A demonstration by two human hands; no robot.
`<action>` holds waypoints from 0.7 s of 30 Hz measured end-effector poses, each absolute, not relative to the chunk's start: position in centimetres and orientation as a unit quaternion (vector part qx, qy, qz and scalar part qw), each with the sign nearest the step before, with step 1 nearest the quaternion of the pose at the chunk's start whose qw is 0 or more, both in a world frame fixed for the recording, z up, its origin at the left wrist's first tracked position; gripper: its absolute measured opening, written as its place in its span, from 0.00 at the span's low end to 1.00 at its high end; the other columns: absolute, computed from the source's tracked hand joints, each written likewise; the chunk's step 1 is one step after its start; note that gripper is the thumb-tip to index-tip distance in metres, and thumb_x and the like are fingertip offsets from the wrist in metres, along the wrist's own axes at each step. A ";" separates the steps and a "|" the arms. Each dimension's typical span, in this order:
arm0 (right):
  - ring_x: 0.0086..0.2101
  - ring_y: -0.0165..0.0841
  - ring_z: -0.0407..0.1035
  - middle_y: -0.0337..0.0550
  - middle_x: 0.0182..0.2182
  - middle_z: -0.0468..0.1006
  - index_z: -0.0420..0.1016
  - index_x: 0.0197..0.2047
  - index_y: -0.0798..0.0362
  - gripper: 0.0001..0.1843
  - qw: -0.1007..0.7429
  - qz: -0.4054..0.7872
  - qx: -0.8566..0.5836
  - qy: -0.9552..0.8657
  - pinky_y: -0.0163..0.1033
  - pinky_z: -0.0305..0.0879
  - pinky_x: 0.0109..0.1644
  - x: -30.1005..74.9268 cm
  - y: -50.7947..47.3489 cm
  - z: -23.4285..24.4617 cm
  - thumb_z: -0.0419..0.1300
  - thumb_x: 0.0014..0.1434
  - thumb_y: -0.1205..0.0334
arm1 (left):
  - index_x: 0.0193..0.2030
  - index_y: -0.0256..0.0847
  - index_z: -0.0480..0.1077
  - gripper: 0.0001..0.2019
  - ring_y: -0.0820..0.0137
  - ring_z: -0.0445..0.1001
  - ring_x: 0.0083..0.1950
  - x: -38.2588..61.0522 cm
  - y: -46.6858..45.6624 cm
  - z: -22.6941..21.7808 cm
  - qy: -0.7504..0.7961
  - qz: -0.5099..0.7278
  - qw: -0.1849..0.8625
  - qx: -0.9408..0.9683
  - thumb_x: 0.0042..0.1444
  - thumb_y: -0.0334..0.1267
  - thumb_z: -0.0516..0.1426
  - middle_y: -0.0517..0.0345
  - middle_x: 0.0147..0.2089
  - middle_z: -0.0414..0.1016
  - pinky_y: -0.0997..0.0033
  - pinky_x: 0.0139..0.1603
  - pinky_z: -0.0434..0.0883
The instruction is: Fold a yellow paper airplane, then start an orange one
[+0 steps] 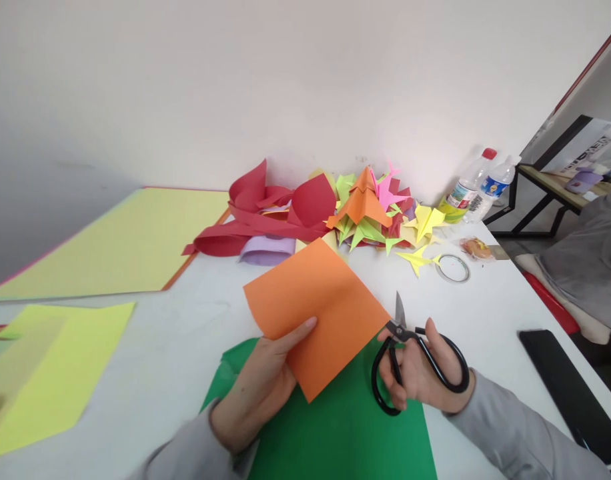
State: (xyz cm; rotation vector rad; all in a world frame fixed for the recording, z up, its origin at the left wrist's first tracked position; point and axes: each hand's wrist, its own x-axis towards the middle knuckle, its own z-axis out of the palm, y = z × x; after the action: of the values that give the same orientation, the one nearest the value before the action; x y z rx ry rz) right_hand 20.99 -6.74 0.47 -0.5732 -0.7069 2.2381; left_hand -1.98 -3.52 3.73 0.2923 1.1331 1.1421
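Observation:
My left hand (265,383) pinches a sheet of orange paper (320,300), thumb on top and fingers underneath. The sheet is held tilted above a large green sheet (345,433). In my right hand (420,370) is a pair of black-handled scissors (400,333), with fingers through the loops and the handles spread. One blade points up, to the right of the orange paper's right corner. The other blade is hidden behind that corner, so I cannot tell whether it touches the paper.
Folded paper shapes (363,207) and curled red strips (265,220) lie along the wall. Yellow sheets (80,373) and a stack of large paper (120,247) are at left. To the right are bottles (490,187), a tape roll (453,268) and a black flat object (570,393). Another person sits beyond.

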 end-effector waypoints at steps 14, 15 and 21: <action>0.23 0.32 0.68 0.44 0.31 0.78 0.65 0.57 0.53 0.42 0.353 0.864 -0.218 -0.285 0.38 0.63 0.27 21.2 -6.8 0.2 0.52 0.55 0.27 | 0.57 0.43 0.71 0.27 0.55 0.76 0.57 -2.7 -2.7 2.9 0.483 0.527 0.682 0.157 0.49 0.27 0.66 0.49 0.59 0.75 0.64 0.52 0.80; 0.23 0.32 0.68 0.45 0.31 0.78 0.65 0.57 0.53 0.42 0.352 0.864 -0.220 -0.285 0.38 0.63 0.27 21.2 -6.8 0.2 0.52 0.55 0.27 | 0.57 0.42 0.72 0.26 0.56 0.76 0.57 -2.7 -2.8 2.9 0.481 0.530 0.680 0.157 0.49 0.27 0.65 0.50 0.60 0.75 0.64 0.52 0.79; 0.23 0.31 0.68 0.44 0.31 0.78 0.66 0.56 0.53 0.41 0.351 0.861 -0.227 -0.289 0.38 0.63 0.27 21.2 -6.8 0.1 0.52 0.55 0.26 | 0.55 0.42 0.73 0.24 0.56 0.75 0.58 -2.7 -2.7 2.7 0.487 0.530 0.677 0.153 0.50 0.27 0.65 0.50 0.61 0.73 0.65 0.51 0.80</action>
State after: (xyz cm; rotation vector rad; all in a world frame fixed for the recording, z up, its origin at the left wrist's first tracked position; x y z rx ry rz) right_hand 21.19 -6.79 0.14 -0.5888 -0.7482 2.2303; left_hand -2.75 -2.72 2.73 0.3447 1.0942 1.1909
